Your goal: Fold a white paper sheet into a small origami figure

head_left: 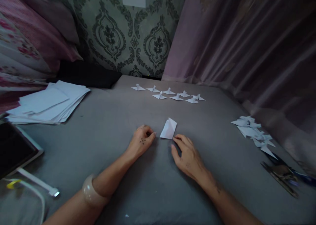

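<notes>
The grey-covered table (111,113) fills most of the view, with one patterned wall (134,31) behind it, one pinkish curtain (209,37) at the right and a floral fabric (24,44) at the left. One black cloth (89,74) lies at the table's far left. In front of it is one loose stack of white sheets (46,103), overlapping too much to count. One dark-screened device (14,146) sits at the left edge, near one white plug (53,192).

The person's two hands are over the middle of the table. The left hand (143,139) has its fingers curled loosely, with nothing visible in them; whether thumb and finger meet, one cannot tell. The right hand (189,156) is released, thumb and bent index finger apart. One pale bangle (92,192) circles the left forearm.

At the right lies one pile of white folded shapes (255,131), too tangled to count, with dark tools (281,179) just beside it.

The single folded paper (169,129) is small, white and slanted, with overlapping layers and a pointed top. It lies between the hands, just right of the left fingertips; its lower right corner is at the right index fingertip, touching or nearly so.

Smallest are eight winged paper pieces (169,91) beyond it, five behind and three in front.
</notes>
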The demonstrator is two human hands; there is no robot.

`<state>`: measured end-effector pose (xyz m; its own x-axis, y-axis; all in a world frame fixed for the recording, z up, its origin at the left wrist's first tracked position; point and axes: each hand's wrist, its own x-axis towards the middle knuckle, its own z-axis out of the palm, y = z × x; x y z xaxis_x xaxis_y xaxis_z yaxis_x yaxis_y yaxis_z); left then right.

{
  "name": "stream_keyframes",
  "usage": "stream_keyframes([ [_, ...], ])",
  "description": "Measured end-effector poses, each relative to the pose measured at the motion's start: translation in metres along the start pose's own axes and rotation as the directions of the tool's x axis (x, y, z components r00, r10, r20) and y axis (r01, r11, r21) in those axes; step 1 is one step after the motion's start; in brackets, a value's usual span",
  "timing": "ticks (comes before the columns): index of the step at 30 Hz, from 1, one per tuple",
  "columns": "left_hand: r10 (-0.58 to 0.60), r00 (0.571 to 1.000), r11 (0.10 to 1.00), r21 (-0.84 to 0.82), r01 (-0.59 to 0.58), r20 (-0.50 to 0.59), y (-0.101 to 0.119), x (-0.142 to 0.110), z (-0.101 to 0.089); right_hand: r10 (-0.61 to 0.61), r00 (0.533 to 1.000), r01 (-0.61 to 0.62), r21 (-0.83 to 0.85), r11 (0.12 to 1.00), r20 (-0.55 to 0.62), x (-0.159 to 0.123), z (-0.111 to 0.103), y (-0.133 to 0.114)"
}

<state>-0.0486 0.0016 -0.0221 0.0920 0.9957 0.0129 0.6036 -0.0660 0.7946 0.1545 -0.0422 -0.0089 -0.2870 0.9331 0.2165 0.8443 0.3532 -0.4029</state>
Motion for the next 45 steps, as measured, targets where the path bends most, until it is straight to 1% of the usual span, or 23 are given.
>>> stream_keyframes([
  [3, 0.016, 1.000, 1.000, 0.019, -0.016, -0.010, -0.002, 0.001, 0.002, 0.124, 0.991, -0.118, 0.122, 0.986, -0.047, 0.012, -0.008, 0.008],
  [4, 0.018, 1.000, 1.000, 0.025, -0.018, -0.011, -0.003, 0.001, 0.002, 0.154, 0.984, -0.143, 0.121, 0.982, -0.084, 0.016, -0.012, 0.008],
  [5, 0.018, 1.000, 0.999, 0.027, -0.018, -0.012, -0.003, 0.001, 0.002, 0.153, 0.982, -0.142, 0.096, 0.985, -0.113, 0.020, -0.015, 0.006],
  [6, 0.017, 1.000, 0.999, 0.028, -0.017, -0.012, -0.003, 0.001, 0.002, 0.120, 0.985, -0.115, 0.051, 0.992, -0.124, 0.024, -0.019, 0.002],
  [7, 0.017, 1.000, 1.000, 0.025, -0.017, -0.012, -0.002, 0.001, 0.002, 0.055, 0.993, -0.056, -0.007, 0.998, -0.102, 0.027, -0.023, -0.002],
  [9, 0.027, 1.000, 1.000, 0.013, -0.026, -0.015, -0.003, 0.001, 0.002, -0.114, 0.993, 0.117, -0.112, 0.987, 0.032, 0.030, -0.028, -0.012],
  [11, 0.043, 0.999, 0.999, 0.005, -0.043, -0.017, -0.004, 0.001, 0.003, -0.216, 0.962, 0.246, -0.186, 0.951, 0.169, 0.031, -0.030, -0.018],
  [13, 0.060, 0.998, 0.998, 0.007, -0.060, -0.015, -0.006, 0.001, 0.004, -0.219, 0.952, 0.270, -0.249, 0.930, 0.215, 0.029, -0.028, -0.019],
  [15, 0.104, 0.995, 0.994, 0.019, -0.104, -0.011, -0.008, 0.000, 0.005, -0.204, 0.960, 0.250, -0.262, 0.932, 0.191, 0.026, -0.025, -0.013],
  [16, 0.144, 0.989, 0.989, 0.035, -0.144, -0.014, -0.008, -0.001, 0.005, -0.210, 0.963, 0.247, -0.238, 0.939, 0.169, 0.025, -0.024, -0.009],
  [18, 0.263, 0.965, 0.960, 0.105, -0.259, -0.021, -0.008, -0.003, 0.004, -0.254, 0.959, 0.269, -0.120, 0.956, 0.124, 0.024, -0.022, 0.002],
  [21, 0.453, 0.891, 0.856, 0.285, -0.431, -0.014, -0.005, -0.007, 0.001, -0.329, 0.941, 0.318, 0.122, 0.940, 0.077, 0.028, -0.019, 0.018],
  [23, 0.528, 0.849, 0.782, 0.405, -0.474, -0.027, -0.002, -0.009, -0.002, -0.345, 0.937, 0.323, 0.230, 0.918, 0.060, 0.034, -0.018, 0.026],
  [26, 0.589, 0.805, 0.700, 0.541, -0.466, -0.069, 0.002, -0.012, -0.006, -0.371, 0.925, 0.338, 0.275, 0.900, 0.079, 0.044, -0.015, 0.032],
  [27, 0.609, 0.791, 0.670, 0.572, -0.473, -0.061, 0.002, -0.013, -0.006, -0.387, 0.918, 0.351, 0.277, 0.895, 0.087, 0.048, -0.014, 0.032],
  [32, 0.696, 0.705, 0.481, 0.638, -0.601, 0.139, 0.001, -0.012, -0.003, -0.477, 0.874, 0.441, 0.268, 0.857, 0.088, 0.066, -0.002, 0.026],
  [34, 0.685, 0.700, 0.459, 0.627, -0.629, 0.201, 0.001, -0.011, -0.003, -0.502, 0.861, 0.467, 0.264, 0.844, 0.082, 0.071, 0.004, 0.025],
  [37, 0.626, 0.733, 0.490, 0.597, -0.636, 0.267, 0.002, -0.009, -0.005, -0.535, 0.844, 0.506, 0.258, 0.823, 0.053, 0.073, 0.008, 0.024],
  [39, 0.601, 0.743, 0.504, 0.582, -0.638, 0.294, 0.003, -0.009, -0.006, -0.503, 0.864, 0.492, 0.211, 0.845, 0.000, 0.066, 0.005, 0.021],
  [41, 0.586, 0.746, 0.499, 0.584, -0.640, 0.316, 0.005, -0.010, -0.006, -0.387, 0.918, 0.395, 0.140, 0.908, -0.082, 0.054, 0.001, 0.016],
  [42, 0.581, 0.747, 0.493, 0.590, -0.639, 0.323, 0.006, -0.011, -0.005, -0.299, 0.945, 0.314, 0.112, 0.943, -0.131, 0.046, -0.001, 0.012],
  [44, 0.575, 0.752, 0.479, 0.613, -0.629, 0.322, 0.010, -0.014, -0.003, -0.147, 0.980, 0.160, 0.090, 0.983, -0.135, 0.030, -0.003, 0.004],
  [45, 0.574, 0.755, 0.472, 0.627, -0.621, 0.316, 0.011, -0.016, -0.001, -0.113, 0.989, 0.120, 0.081, 0.989, -0.094, 0.023, -0.003, 0.000],
])
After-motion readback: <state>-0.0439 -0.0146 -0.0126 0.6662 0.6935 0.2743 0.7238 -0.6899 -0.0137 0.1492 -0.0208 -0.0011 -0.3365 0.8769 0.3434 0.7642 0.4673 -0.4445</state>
